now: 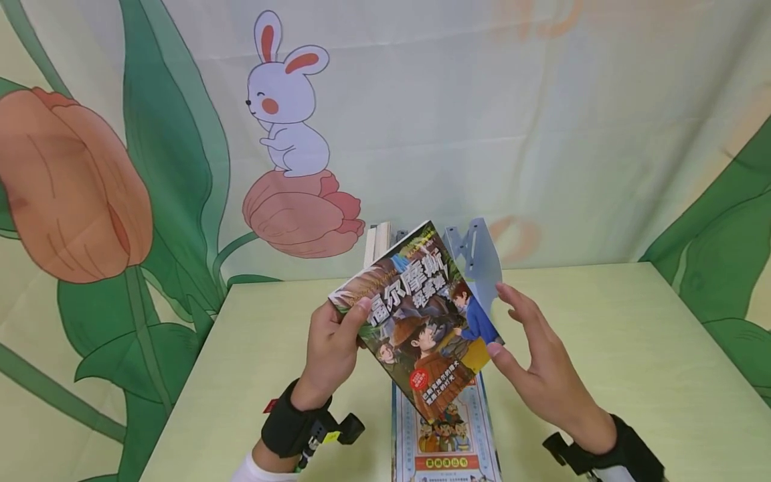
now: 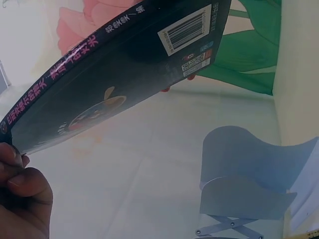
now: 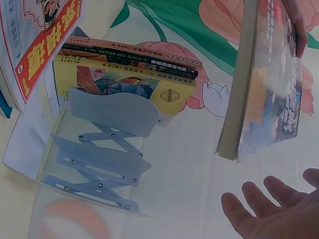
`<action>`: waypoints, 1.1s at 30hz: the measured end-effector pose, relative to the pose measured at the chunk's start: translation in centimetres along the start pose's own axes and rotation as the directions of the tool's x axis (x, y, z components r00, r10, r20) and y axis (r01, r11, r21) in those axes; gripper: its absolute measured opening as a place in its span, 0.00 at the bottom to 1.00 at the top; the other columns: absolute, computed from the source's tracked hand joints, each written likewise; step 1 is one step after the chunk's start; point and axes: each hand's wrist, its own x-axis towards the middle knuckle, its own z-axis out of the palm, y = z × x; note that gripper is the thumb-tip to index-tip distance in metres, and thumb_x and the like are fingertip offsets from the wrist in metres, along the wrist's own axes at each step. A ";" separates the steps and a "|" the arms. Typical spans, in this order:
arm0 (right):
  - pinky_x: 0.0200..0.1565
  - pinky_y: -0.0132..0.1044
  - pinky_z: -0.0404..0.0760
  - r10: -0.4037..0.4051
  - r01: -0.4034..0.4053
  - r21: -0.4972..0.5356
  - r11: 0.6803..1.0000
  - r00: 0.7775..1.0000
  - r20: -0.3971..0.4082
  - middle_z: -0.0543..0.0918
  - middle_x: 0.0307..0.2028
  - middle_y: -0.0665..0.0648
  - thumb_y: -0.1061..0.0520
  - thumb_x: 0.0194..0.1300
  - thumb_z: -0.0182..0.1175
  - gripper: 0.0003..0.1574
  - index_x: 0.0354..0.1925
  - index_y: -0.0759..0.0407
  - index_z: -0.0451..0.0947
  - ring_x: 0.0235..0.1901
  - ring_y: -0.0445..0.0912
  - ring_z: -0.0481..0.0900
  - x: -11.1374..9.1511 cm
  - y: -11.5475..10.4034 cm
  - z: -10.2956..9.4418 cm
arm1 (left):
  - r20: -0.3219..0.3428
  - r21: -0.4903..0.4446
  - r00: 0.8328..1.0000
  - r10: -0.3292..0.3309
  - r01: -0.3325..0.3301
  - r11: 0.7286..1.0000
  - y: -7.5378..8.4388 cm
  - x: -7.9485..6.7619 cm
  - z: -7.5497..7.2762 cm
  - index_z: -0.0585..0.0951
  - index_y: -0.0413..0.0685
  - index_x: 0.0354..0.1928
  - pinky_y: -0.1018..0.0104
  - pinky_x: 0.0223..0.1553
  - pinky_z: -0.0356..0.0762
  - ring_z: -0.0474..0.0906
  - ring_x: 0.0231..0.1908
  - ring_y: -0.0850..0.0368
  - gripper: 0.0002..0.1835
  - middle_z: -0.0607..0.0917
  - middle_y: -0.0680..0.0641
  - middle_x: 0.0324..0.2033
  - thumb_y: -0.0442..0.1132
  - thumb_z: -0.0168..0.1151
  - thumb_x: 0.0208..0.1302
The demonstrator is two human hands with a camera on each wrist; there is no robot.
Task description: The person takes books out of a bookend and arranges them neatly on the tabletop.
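Note:
My left hand (image 1: 331, 351) grips a paperback storybook (image 1: 415, 335) by its left edge, thumb on the illustrated front cover. The book is tilted in the air; its dark back cover (image 2: 144, 69) with a barcode shows in the left wrist view. By the book's lower right corner, my right hand (image 1: 545, 368) has its fingers spread and holds nothing. A gap between those fingers and the book shows in the right wrist view. Behind the held book stands a blue-grey expandable book rack (image 3: 107, 149), with several upright books (image 3: 129, 72) at one end.
Another book (image 1: 448, 445) with a light blue bordered cover lies on the pale table (image 1: 602, 321) below the held one. A cloth backdrop (image 1: 421, 120) printed with a rabbit and tulips hangs behind the table.

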 end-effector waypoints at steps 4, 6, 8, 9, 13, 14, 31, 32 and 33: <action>0.64 0.33 0.70 0.009 -0.010 0.028 1.000 0.999 0.035 0.64 0.73 0.54 0.65 0.65 0.59 0.51 0.78 0.49 0.46 0.68 0.48 0.68 -0.1 0.3 0.2 | 0.067 -0.042 0.997 -0.033 0.036 0.998 -0.2 -0.1 0.1 0.74 0.29 0.56 0.71 0.19 0.72 0.78 0.25 0.66 0.18 0.83 0.54 0.35 0.36 0.47 0.75; 0.59 0.39 0.76 0.033 -0.036 0.052 0.998 0.998 0.056 0.68 0.70 0.57 0.65 0.68 0.56 0.50 0.78 0.47 0.44 0.64 0.51 0.73 -0.3 0.5 0.4 | 0.109 -0.074 0.992 -0.060 0.068 0.995 -0.2 -0.1 0.1 0.73 0.30 0.58 0.71 0.22 0.76 0.80 0.28 0.65 0.19 0.84 0.52 0.38 0.38 0.47 0.76; 0.52 0.41 0.81 0.065 -0.073 0.087 0.994 0.994 0.084 0.72 0.67 0.60 0.64 0.71 0.53 0.47 0.78 0.44 0.43 0.58 0.53 0.79 -0.4 0.6 0.7 | 0.146 -0.109 0.986 -0.085 0.102 0.989 -0.4 -0.2 0.2 0.72 0.30 0.61 0.69 0.28 0.81 0.83 0.33 0.63 0.21 0.84 0.51 0.41 0.40 0.47 0.76; 0.49 0.41 0.82 0.081 -0.092 0.115 0.989 0.991 0.103 0.73 0.65 0.62 0.63 0.72 0.51 0.46 0.78 0.42 0.43 0.55 0.54 0.81 -0.5 0.7 0.9 | 0.161 -0.126 0.982 -0.095 0.116 0.985 -0.4 -0.2 0.2 0.71 0.30 0.61 0.68 0.31 0.83 0.84 0.35 0.63 0.21 0.84 0.50 0.42 0.40 0.47 0.76; 0.44 0.35 0.82 0.119 -0.144 0.174 0.974 0.982 0.146 0.73 0.64 0.65 0.62 0.75 0.48 0.41 0.78 0.41 0.45 0.53 0.51 0.82 -0.9 0.9 1.5 | 0.207 -0.168 0.971 -0.120 0.156 0.973 -0.7 -0.3 0.4 0.69 0.30 0.62 0.64 0.38 0.85 0.85 0.39 0.61 0.22 0.84 0.51 0.43 0.40 0.46 0.77; 0.44 0.33 0.82 0.119 -0.144 0.173 0.974 0.982 0.145 0.73 0.64 0.65 0.62 0.75 0.48 0.40 0.77 0.43 0.46 0.53 0.48 0.82 -1.0 0.9 1.7 | 0.215 -0.175 0.969 -0.124 0.163 0.971 -0.8 -0.4 0.5 0.69 0.30 0.62 0.64 0.38 0.85 0.85 0.39 0.62 0.22 0.84 0.52 0.42 0.40 0.46 0.77; 0.21 0.42 0.80 0.226 -0.254 0.389 0.885 0.967 0.117 0.85 0.31 0.61 0.60 0.78 0.42 0.15 0.60 0.55 0.62 0.21 0.42 0.83 -2.2 0.0 3.0 | 0.199 -0.121 0.970 -0.142 0.168 0.978 -1.9 -0.7 0.6 0.73 0.32 0.58 0.74 0.24 0.74 0.78 0.28 0.66 0.20 0.83 0.56 0.35 0.42 0.44 0.78; 0.21 0.44 0.81 0.230 -0.258 0.412 0.874 0.966 0.117 0.85 0.32 0.63 0.61 0.78 0.41 0.16 0.61 0.56 0.62 0.21 0.42 0.83 -2.3 -0.1 3.0 | 0.193 -0.115 0.970 -0.146 0.170 0.979 -2.0 -0.7 0.7 0.73 0.33 0.57 0.73 0.23 0.70 0.75 0.26 0.66 0.20 0.83 0.56 0.35 0.43 0.44 0.78; 0.21 0.45 0.81 0.234 -0.262 0.431 0.864 0.965 0.116 0.84 0.33 0.65 0.61 0.79 0.41 0.16 0.61 0.56 0.61 0.22 0.43 0.84 -2.4 -0.2 3.1 | 0.189 -0.110 0.971 -0.148 0.171 0.979 -2.1 -0.8 0.6 0.74 0.33 0.56 0.73 0.22 0.67 0.72 0.24 0.66 0.20 0.82 0.56 0.33 0.44 0.44 0.78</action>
